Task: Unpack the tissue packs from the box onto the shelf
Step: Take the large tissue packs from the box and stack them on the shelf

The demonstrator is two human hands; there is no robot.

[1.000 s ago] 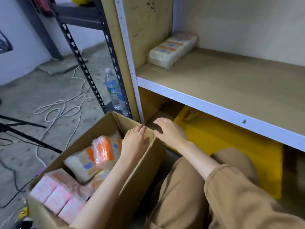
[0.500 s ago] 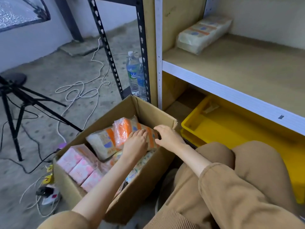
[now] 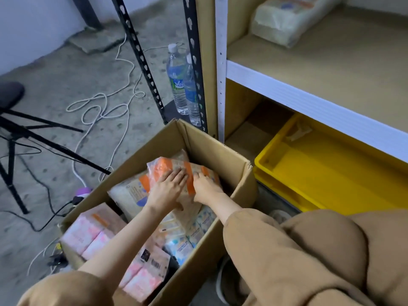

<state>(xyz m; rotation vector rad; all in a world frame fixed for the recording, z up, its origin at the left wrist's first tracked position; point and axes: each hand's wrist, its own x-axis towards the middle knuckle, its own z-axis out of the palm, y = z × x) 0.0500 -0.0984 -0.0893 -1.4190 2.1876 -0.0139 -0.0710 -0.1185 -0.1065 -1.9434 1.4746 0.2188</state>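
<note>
An open cardboard box (image 3: 220, 151) stands on the floor by my knees, full of tissue packs. On top lies a beige tissue pack with orange bands (image 3: 164, 165), over a similar pack (image 3: 130, 193). My left hand (image 3: 167, 191) holds the top pack, fingers spread over it and thumb at its near side. My right hand (image 3: 206, 188) grips the same pack just to the right, fingers bent over it. Pink packs (image 3: 88, 230) and blue-white packs (image 3: 185, 241) fill the box's near part. One beige pack (image 3: 284, 18) lies at the back left of the wooden shelf (image 3: 320, 62).
A yellow tray (image 3: 331, 173) sits under the shelf, to the right of the box. Two water bottles (image 3: 178, 80) stand by the black slotted uprights. A tripod (image 3: 33, 133), white cables (image 3: 99, 107) and a power strip (image 3: 57, 259) lie on the concrete floor at left.
Both hands have moved from the box's rim down into the box and onto the orange-banded pack. My view has swung left and down toward the box.
</note>
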